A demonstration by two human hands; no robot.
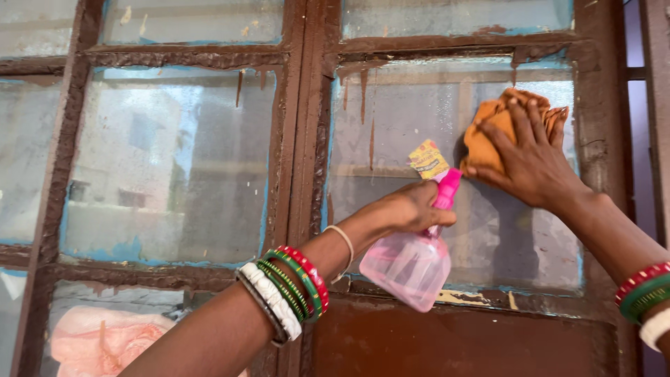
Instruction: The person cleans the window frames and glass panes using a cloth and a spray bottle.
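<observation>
My left hand (412, 207) grips the pink neck of a clear pink spray bottle (410, 265), which hangs tilted below the fist with a small yellow tag above its nozzle. My right hand (527, 157) lies flat, fingers spread, pressing an orange cloth (488, 129) against the upper right of a dirty glass pane (412, 119). The cloth is bunched under the palm and partly hidden by the fingers. Both wrists carry red, green and white bangles.
The window has a dark brown wooden frame (303, 160) with peeling blue paint at the pane edges. A second cloudy pane (167, 160) lies to the left. Something pink shows behind the lower left pane (105, 335). A solid brown panel (447, 342) sits below.
</observation>
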